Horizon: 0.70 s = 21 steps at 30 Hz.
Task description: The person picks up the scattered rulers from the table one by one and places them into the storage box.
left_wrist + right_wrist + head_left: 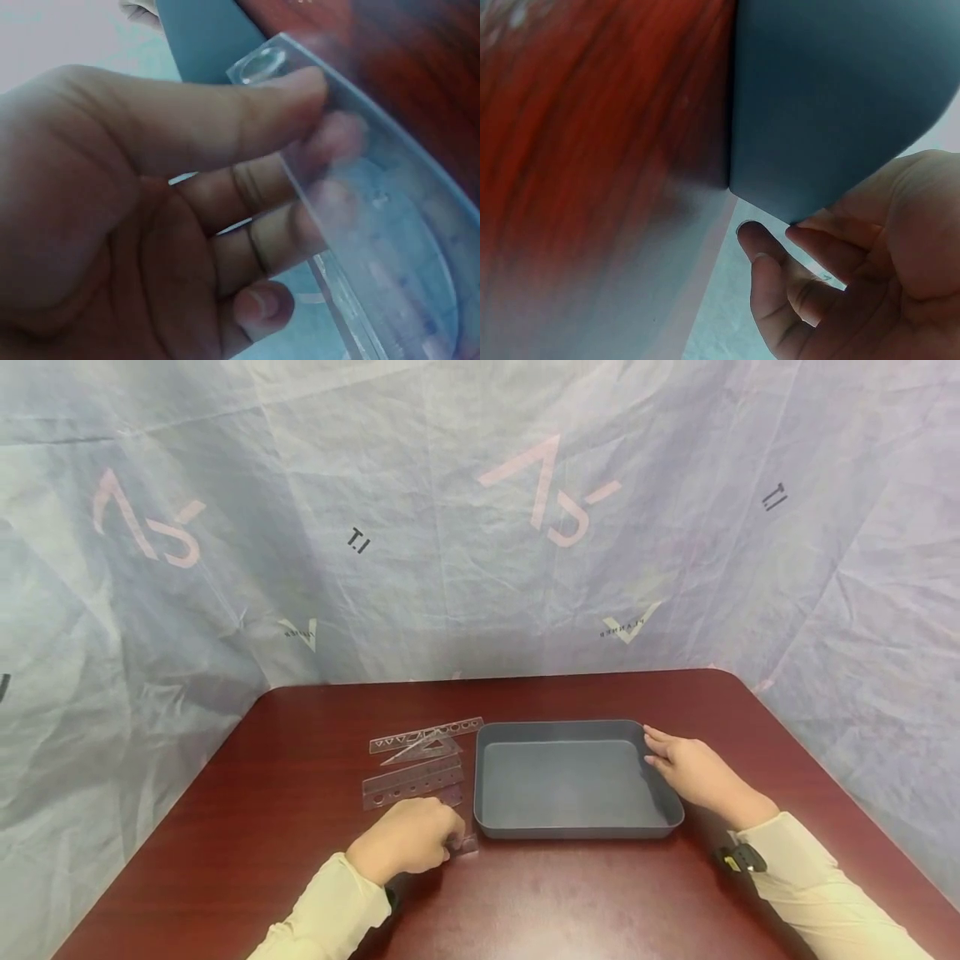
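Pinching one clear template (468, 845), the left hand (408, 835) in the head view sits just beside the near left corner of one gray tray (570, 785) on the desk (292, 810). The right hand (693, 768) grips the tray's right rim near its far corner. Left of the tray lie one long ruler (427, 734) with cut-out shapes, one set square (450, 748) overlapping it, and one broader ruler (412, 777) in front.

The left wrist view shows what the head view hides: the thumb on one face of the template, two fingertips visible through it, nearly closed together, the little finger curled free. A round hole marks its corner.

The right wrist view adds the tray's outer wall; one fingertip touches its edge, two fingers stand clear, and the thumb tip is hidden.
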Tool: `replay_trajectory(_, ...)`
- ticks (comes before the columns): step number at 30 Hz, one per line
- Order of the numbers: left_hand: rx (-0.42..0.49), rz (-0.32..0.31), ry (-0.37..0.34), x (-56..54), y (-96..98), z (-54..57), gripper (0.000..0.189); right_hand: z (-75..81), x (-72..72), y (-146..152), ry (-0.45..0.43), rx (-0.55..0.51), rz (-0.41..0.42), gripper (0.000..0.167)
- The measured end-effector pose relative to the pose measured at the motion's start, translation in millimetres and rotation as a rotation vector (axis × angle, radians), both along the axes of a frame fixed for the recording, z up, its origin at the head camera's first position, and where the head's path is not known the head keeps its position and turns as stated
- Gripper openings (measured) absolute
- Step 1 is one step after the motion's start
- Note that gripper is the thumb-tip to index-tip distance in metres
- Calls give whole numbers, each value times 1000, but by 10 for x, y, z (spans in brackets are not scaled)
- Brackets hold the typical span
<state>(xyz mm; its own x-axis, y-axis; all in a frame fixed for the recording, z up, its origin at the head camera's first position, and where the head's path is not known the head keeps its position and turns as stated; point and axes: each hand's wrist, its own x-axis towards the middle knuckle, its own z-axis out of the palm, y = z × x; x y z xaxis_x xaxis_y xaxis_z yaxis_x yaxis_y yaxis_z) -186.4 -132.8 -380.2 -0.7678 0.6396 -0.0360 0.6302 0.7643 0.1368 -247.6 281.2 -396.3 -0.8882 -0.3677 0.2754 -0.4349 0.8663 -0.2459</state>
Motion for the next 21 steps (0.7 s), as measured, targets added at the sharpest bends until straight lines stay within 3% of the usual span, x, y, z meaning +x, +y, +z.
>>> replay_trajectory(5, 5, -19, 36, 35, 17, 52, 19, 2, 11, -4, 0, 1, -5, 42)
replay_trajectory(12, 26, -37, 42, 59, 34, 148, 35, -10, 24, 10, 2, -18, -16, 43)
replay_trajectory(16, 49, -52, 49, 83, 25, 265, 36, -25, 18, 15, 11, -14, -13, 43)
replay_trajectory(21, 106, -90, 98, 112, -29, 440, 21, -37, 4, -3, 16, -15, -6, 42)
